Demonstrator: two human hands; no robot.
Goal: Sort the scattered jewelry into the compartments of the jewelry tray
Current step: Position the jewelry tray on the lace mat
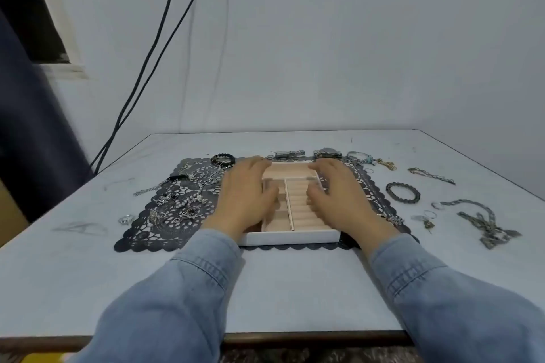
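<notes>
The bench carries a black lace mat, and the tray is set at its middle. The compartments that show appear unfilled, so little seems sorted. The left hand and right hand are held over the tray, each grip loose and empty as far as can be told.

The heavy chains right of the tray could be dragged off the bench. The tangle of silver pieces left of the tray could be lifted as one clump, or snagged in the lace. The ring left of the tray could be flicked away by a sleeve.

Much of the tray is hidden by the hands, which are blurred. Single pieces in the tangle cannot be told apart.
</notes>
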